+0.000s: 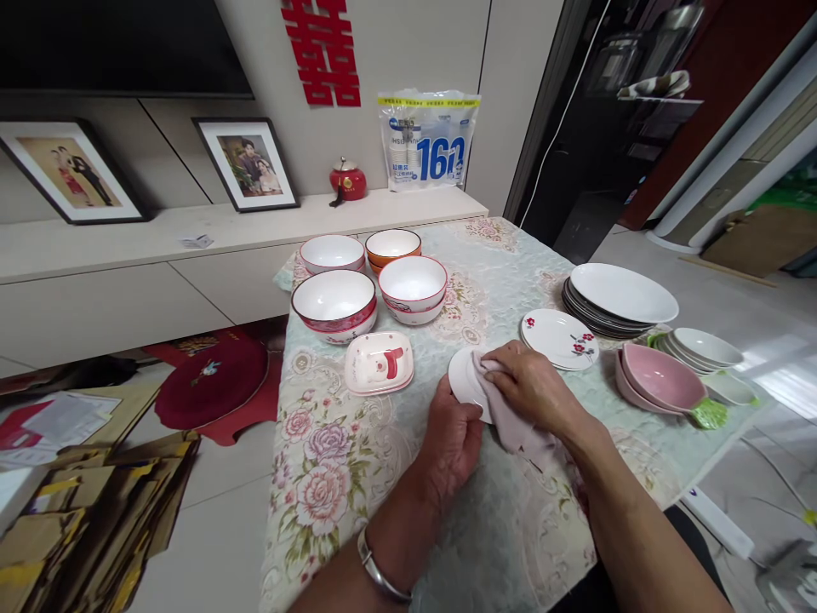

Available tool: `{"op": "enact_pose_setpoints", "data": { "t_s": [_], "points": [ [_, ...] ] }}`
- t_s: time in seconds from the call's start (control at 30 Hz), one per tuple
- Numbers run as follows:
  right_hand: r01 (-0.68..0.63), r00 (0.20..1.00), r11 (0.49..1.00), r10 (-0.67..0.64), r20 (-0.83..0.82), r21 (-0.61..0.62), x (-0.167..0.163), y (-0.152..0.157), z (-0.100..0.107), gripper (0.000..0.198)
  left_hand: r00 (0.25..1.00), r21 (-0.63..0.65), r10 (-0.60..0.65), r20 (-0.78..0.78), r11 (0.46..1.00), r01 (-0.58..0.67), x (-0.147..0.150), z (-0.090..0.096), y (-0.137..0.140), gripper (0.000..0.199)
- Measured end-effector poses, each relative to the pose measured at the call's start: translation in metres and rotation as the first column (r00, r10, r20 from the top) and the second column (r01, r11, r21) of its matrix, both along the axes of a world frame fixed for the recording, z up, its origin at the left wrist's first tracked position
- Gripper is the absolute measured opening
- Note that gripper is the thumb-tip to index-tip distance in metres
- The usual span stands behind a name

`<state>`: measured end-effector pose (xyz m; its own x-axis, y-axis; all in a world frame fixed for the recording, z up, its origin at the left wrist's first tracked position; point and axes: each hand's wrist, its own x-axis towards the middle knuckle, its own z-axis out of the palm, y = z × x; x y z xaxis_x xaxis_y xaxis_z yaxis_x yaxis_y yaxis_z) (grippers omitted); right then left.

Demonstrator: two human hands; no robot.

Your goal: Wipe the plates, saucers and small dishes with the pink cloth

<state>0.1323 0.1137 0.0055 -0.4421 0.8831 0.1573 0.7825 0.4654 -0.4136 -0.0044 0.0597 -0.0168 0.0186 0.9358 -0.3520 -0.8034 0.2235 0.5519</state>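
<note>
My left hand (454, 430) grips the lower edge of a small white dish (460, 375), thumb on its face. My right hand (527, 380) is closed on a pale pink cloth (511, 423) and presses it against the dish's right side. Part of the dish is hidden under the cloth. Left of the dish lies a stack of rectangular plates (379, 363) with a red-scarfed figure. To the right, small round plates with red flowers (560, 339) are stacked near my right hand.
Stacked bowls (334, 298) stand at the table's far left. On the right are large white plates (622, 294), pink bowls (664, 379) and small leaf-trimmed bowls (708, 347). A flowered tablecloth (345, 464) covers the table. A red stool (210, 379) and flattened cardboard (121, 502) sit at left.
</note>
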Motion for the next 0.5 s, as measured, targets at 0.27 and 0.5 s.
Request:
{"op": "enact_pose_setpoints", "data": {
  "t_s": [0.27, 0.5],
  "points": [
    [-0.108, 0.993, 0.993, 0.106, -0.053, -0.045, 0.01, 0.003, 0.003, 0.021, 0.999, 0.009, -0.046, -0.02, 0.999, 0.046, -0.001, 0.0, -0.002, 0.07],
    [0.0, 0.998, 0.997, -0.004, 0.057, 0.081, -0.005, 0.002, -0.002, 0.024, 0.988, 0.036, -0.145, -0.055, 0.989, 0.147, -0.004, 0.001, -0.003, 0.066]
  ]
}}
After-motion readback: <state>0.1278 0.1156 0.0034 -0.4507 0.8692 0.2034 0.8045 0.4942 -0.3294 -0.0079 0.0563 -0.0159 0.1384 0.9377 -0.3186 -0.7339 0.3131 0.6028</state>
